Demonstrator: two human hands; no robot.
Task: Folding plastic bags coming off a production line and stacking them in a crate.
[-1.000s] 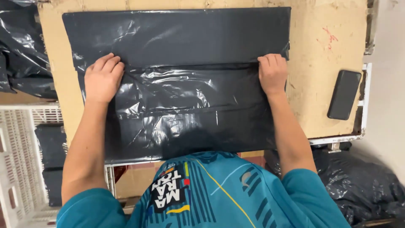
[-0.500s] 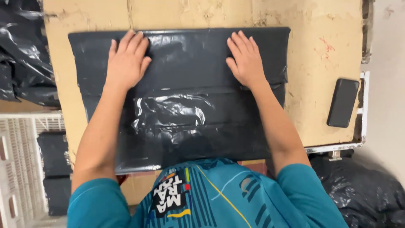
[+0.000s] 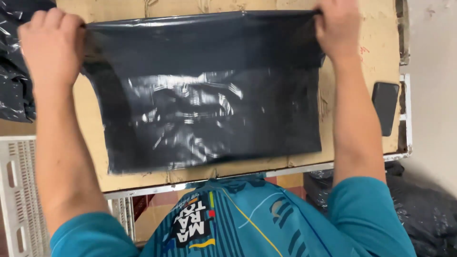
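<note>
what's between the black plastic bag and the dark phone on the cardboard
Only bare brown cardboard tabletop, crossed by the right forearm; the head view shows nothing else between the black plastic bag and the dark flat phone.

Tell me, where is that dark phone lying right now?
In the head view the phone lies on the right edge of the cardboard-covered table, beside the person's right forearm and just right of the black plastic bag.

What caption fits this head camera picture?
Both hands, left and right, grip a black plastic bag's far edge above a cardboard-topped table.
</note>
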